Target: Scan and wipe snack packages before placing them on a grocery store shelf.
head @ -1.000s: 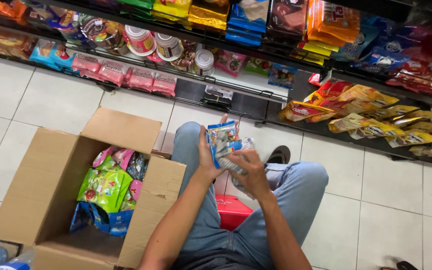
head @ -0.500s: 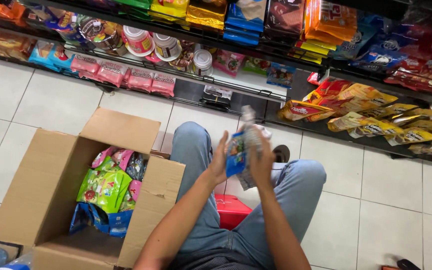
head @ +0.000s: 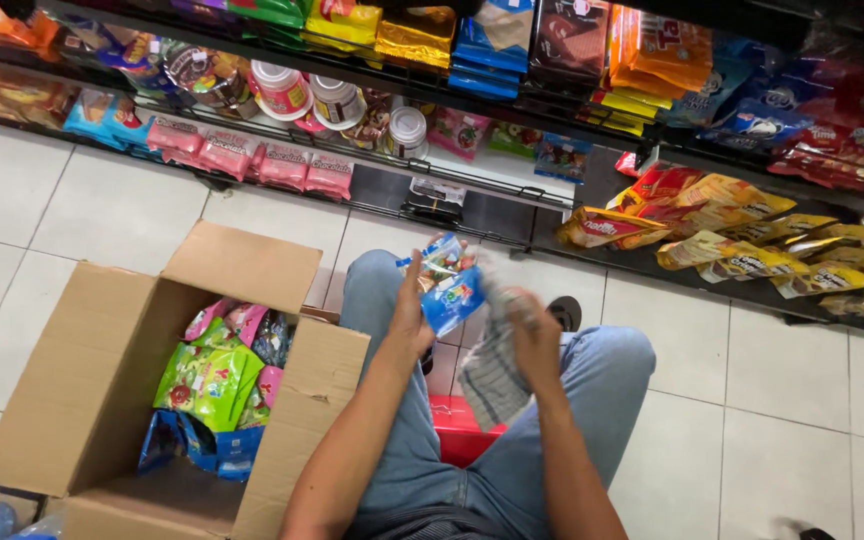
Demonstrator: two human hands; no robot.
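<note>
From the head camera I look down on a seated person in blue jeans [head: 592,400], knees spread, facing low shop shelves. The left hand [head: 414,318] grips a small blue snack packet [head: 449,285] by its lower edge, fingers closed around it, so the packet stands upright above the left knee with its face turned toward the other hand. The right hand [head: 530,328] is bunched around a striped grey cloth [head: 492,372] that hangs down between the knees. Its fingers are blurred, so I judge them closed on the cloth but cannot tell how tightly. The cloth's upper end sits just beside the packet, which reads to me as wiping. Whether they touch I cannot tell.

A red stool [head: 457,432] shows between the legs, under the person. At the left, close against the left knee, stands an open cardboard box [head: 92,370], flaps folded outward so its contents stay within easy reach. Green snack bags [head: 210,378], pink ones and blue ones lie loose inside.

Ahead, the bottom shelf [head: 512,205] carries pink packets [head: 252,160] in a row, round tubs [head: 337,100] lying on their sides, and yellow chip bags [head: 742,235] at the right. A dark stretch of shelf stands bare right in front of the knees.
</note>
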